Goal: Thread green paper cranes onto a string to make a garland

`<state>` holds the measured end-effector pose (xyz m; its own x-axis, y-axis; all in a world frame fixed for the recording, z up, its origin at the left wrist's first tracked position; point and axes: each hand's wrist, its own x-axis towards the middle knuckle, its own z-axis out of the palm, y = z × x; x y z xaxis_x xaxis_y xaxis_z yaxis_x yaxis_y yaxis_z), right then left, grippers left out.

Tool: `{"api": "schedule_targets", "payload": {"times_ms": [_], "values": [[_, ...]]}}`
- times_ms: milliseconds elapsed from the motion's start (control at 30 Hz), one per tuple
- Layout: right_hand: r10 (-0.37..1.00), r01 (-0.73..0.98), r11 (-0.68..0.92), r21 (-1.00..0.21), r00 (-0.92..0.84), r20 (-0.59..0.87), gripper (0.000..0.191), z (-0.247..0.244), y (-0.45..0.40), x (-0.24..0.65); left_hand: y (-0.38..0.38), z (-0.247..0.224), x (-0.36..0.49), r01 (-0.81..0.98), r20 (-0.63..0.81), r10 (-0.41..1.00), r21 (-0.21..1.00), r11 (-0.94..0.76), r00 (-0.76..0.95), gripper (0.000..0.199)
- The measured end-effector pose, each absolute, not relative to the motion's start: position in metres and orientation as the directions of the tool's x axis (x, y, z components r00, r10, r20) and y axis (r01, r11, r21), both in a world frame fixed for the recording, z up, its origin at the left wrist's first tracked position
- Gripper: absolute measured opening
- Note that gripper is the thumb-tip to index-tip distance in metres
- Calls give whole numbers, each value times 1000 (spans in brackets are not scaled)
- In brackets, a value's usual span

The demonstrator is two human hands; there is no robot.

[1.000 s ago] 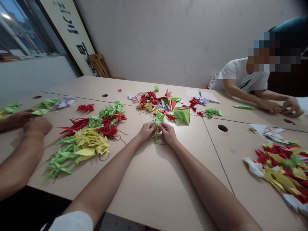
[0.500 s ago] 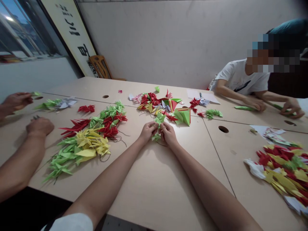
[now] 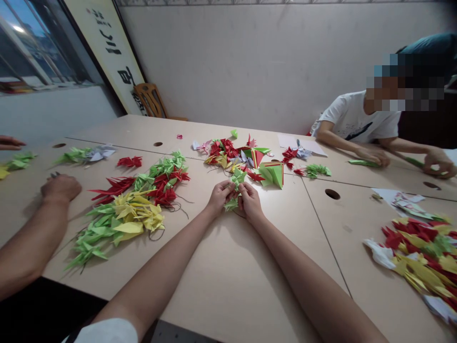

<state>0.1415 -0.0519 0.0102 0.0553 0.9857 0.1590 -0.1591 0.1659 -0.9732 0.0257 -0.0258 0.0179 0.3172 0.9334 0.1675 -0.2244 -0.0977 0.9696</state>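
Note:
My left hand (image 3: 222,195) and my right hand (image 3: 250,199) meet over the middle of the table, their fingers pinched on green origami cranes (image 3: 238,177). Some of the green folded paper shows above my fingers and some below, between the hands. A dark string hangs near my right hand. Just beyond lie a fan of green, red and yellow paper (image 3: 272,175) and a mixed heap of folded cranes (image 3: 224,151). To the left of my left forearm rest strings of yellow cranes (image 3: 137,214), green cranes (image 3: 94,233) and red cranes (image 3: 166,186).
At the left, another person's fist (image 3: 61,186) rests on the table, with that person's other hand (image 3: 10,142) at the frame's edge. A co-worker (image 3: 360,114) handles green paper across the right side. A colourful crane pile (image 3: 424,257) lies right, near a cable hole (image 3: 332,194).
My hands stay in nearly the same place, with the green cranes shifted slightly between my fingers. The left neighbour's far hand has moved left, and the green piece it held is no longer seen in it.

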Motion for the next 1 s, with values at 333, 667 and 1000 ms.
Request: {"api": "schedule_targets", "payload": {"times_ms": [333, 667, 1000], "values": [[958, -152, 21, -988, -278, 63, 45, 16, -49, 165, -17, 24, 2, -201, -14, 777, 963, 181, 630, 42], [797, -153, -209, -966, -599, -77, 38, 21, -46, 183, -15, 30, -8, -104, -141, 603, 930, 353, 785, 42], [938, -320, -72, -945, -343, 44, 42, 21, -45, 170, -21, 20, 13, -337, 126, 850, 939, 64, 511, 43]]}}
